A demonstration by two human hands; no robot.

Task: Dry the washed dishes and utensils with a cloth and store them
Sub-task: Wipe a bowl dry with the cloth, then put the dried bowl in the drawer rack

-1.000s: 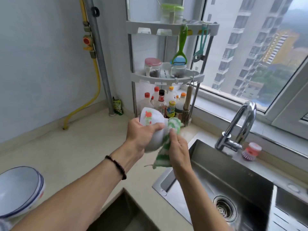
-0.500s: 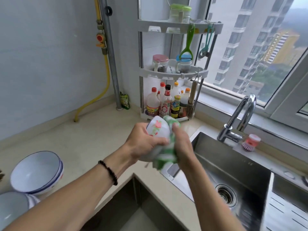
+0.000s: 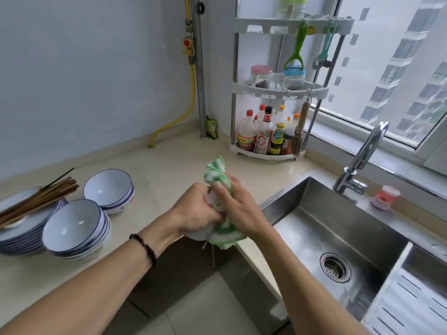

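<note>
Both hands at frame centre: left hand [image 3: 197, 215] grips bowl [image 3: 202, 234], right hand [image 3: 238, 211] pinches cloth [image 3: 217, 172]; rotate bowl, wipe rim through base

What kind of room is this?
Most likely a home kitchen in a high-rise flat: a steel sink with a tap, stacked bowls on the counter, and sauce bottles on a corner rack.

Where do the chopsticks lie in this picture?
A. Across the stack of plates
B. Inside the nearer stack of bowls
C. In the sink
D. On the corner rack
A: the chopsticks rest across the stack of plates at the left of the counter, beside the bowls.
</note>
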